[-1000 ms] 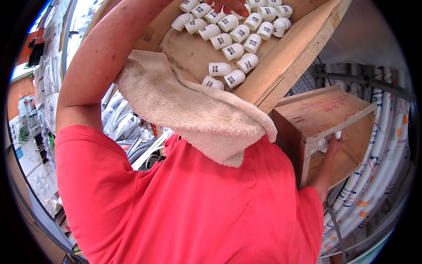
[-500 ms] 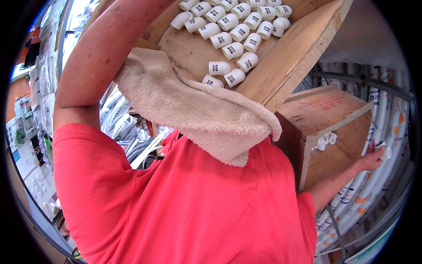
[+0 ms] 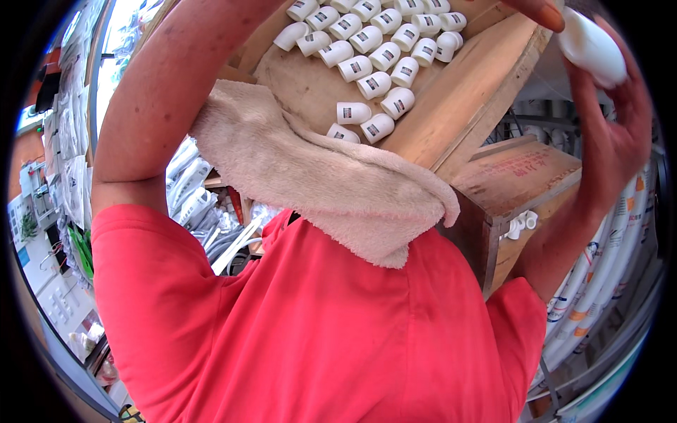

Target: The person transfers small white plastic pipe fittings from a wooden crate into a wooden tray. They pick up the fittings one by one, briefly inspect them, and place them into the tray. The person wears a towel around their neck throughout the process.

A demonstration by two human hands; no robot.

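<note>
High at the right, my right hand (image 3: 617,120) is closed around a smooth white pipe elbow (image 3: 592,49), its fingers and thumb on either side of it. From the top edge, a finger of my left hand (image 3: 539,13) reaches the elbow's upper left side and seems to touch it; the rest of that hand is outside the picture. My left forearm passes along a wooden tray (image 3: 300,81) at the top. Several white pipe elbows (image 3: 374,83) with small dark labels lie in the tray. No label shows on the held elbow.
A beige towel (image 3: 331,183) drapes between my chest and the tray. Below the tray's right side stands a wooden box (image 3: 515,176) with a few white fittings (image 3: 520,223) inside. Long white pipes (image 3: 578,310) are stacked at the right. Bagged goods (image 3: 77,120) hang at the far left.
My right hand has risen from beside the wooden box and the pipes to the upper right, bringing a white elbow with it. A finger of my left hand has come into view there.
</note>
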